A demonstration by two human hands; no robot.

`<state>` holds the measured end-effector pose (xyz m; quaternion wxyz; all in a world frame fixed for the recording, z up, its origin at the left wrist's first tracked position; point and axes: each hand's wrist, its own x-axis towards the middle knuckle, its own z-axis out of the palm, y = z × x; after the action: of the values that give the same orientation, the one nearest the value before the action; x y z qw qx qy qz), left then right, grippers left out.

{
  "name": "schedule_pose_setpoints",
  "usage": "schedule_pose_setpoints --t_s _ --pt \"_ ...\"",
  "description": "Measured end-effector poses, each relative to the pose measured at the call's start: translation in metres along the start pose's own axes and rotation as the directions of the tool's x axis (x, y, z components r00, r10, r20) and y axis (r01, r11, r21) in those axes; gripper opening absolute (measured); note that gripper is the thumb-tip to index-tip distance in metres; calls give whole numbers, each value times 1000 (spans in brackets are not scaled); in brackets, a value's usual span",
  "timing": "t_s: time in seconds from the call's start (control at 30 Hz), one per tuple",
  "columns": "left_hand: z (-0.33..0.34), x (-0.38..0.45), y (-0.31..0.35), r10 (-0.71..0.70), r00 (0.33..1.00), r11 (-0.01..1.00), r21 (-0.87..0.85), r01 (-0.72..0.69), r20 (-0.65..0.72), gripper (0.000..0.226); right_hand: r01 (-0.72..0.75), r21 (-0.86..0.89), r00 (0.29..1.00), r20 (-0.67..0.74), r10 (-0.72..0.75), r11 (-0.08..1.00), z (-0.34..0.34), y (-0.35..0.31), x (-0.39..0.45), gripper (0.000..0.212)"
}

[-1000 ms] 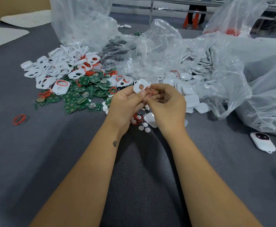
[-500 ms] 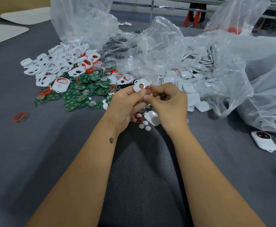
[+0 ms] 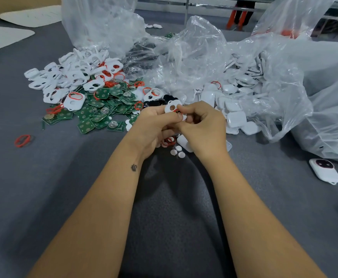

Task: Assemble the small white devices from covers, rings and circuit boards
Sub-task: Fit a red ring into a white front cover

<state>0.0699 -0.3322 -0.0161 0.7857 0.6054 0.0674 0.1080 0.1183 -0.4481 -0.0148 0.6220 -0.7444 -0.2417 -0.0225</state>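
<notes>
Both hands meet above the grey table and hold one white cover (image 3: 171, 106) with a round hole. My left hand (image 3: 154, 129) grips the cover from the left. My right hand (image 3: 202, 129) pinches it from the right, with a bit of red ring (image 3: 176, 111) showing between the fingertips. Behind my left hand lie green circuit boards (image 3: 95, 117) and a pile of white covers (image 3: 69, 77) mixed with red rings. More white parts (image 3: 234, 117) spill from a clear bag on the right. Small white discs (image 3: 177, 151) lie under my hands.
Crumpled clear plastic bags (image 3: 194, 57) fill the back and right of the table. A finished white device (image 3: 324, 170) lies at the right edge. A loose red ring (image 3: 22, 140) lies alone at the left. White sheets (image 3: 29, 16) lie far back left.
My hands keep working on the same cover and ring; my fingers have shifted slightly around it. The view has drifted a little.
</notes>
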Motion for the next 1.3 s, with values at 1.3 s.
schedule_pose_setpoints --t_s 1.3 --pt "-6 2 -1 -8 990 987 160 31 -141 15 360 -292 931 168 -323 886 -11 16 6 10"
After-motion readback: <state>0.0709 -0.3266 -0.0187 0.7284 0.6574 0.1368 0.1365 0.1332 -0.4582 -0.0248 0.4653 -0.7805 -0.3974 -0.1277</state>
